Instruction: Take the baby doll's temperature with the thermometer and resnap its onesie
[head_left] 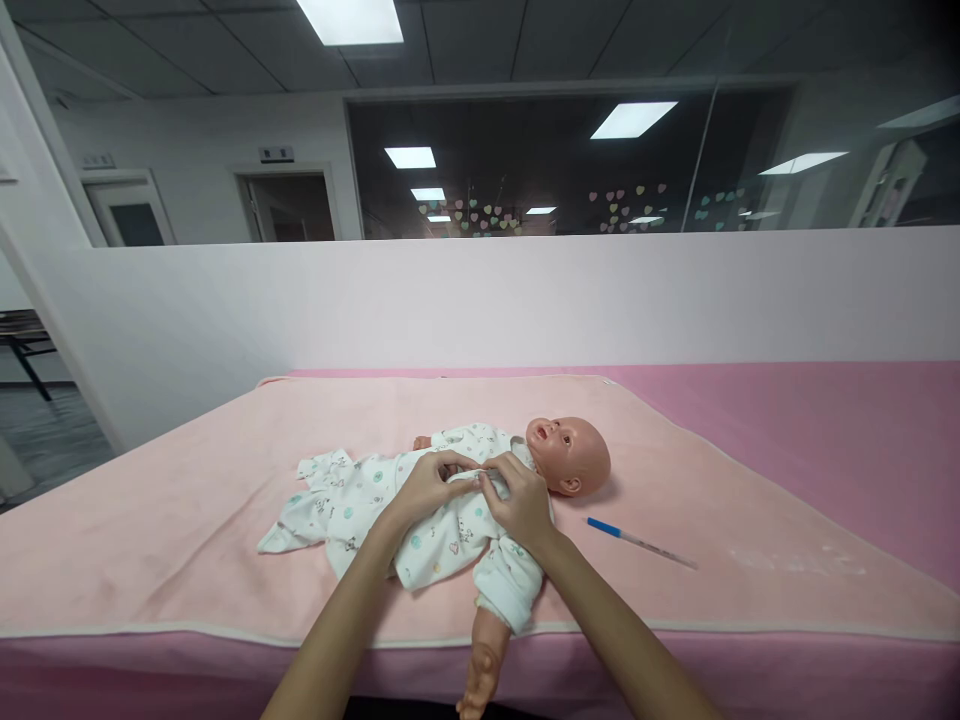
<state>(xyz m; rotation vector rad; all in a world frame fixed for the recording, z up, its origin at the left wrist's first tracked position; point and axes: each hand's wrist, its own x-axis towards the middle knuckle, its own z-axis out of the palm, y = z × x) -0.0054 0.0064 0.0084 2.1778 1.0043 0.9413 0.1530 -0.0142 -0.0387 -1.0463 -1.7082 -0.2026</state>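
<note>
A baby doll [574,455] lies on its back on a pink blanket, its head to the right. White printed clothes [450,535] cover its body and legs; one bare arm hangs over the near edge. Over the chest, my left hand [435,485] pinches the front of the shirt between thumb and fingers. Close beside it, my right hand [523,503] is closed on the same cloth near the collar, with the fingertips of both hands almost meeting. Any fastener between them is too small to make out.
Right of the doll lies a slim clear stick with a blue end [642,543], perhaps a pen or thermometer. The peach-pink blanket [187,510] covers a darker pink surface [847,450]. A low white wall [525,305] stands behind, with a window above it.
</note>
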